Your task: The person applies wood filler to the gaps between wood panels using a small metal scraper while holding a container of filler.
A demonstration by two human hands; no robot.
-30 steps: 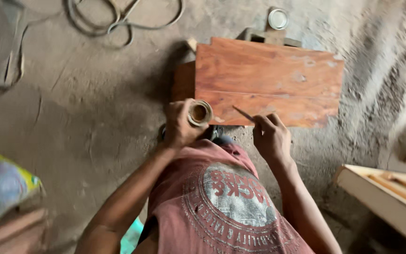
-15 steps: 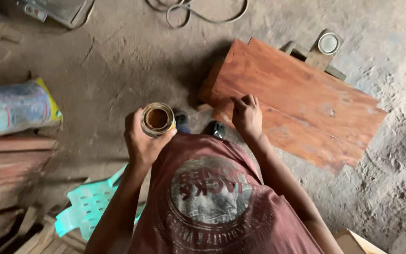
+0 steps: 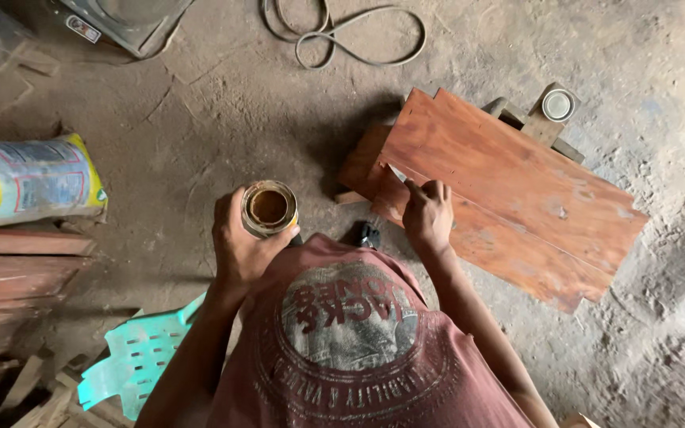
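A reddish wooden board (image 3: 509, 198) lies flat on the dusty floor (image 3: 200, 127). The right hand (image 3: 428, 215) rests on its near edge, grip closed around a thin brush (image 3: 399, 176). The left hand (image 3: 241, 244) wraps a small open tin (image 3: 269, 208) of brown liquid, held above the floor left of the board.

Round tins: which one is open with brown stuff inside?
The tin in the left hand. The other, a small round tin beyond the boards, has a pale closed top.

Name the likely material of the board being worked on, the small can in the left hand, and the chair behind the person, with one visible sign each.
Board: seemingly wood, reddish-brown stained, grain streaks.
Can in left hand: probably metal, thin shiny rim, brown liquid inside.
Chair: likely moulded plastic, uniform turquoise, perforated.
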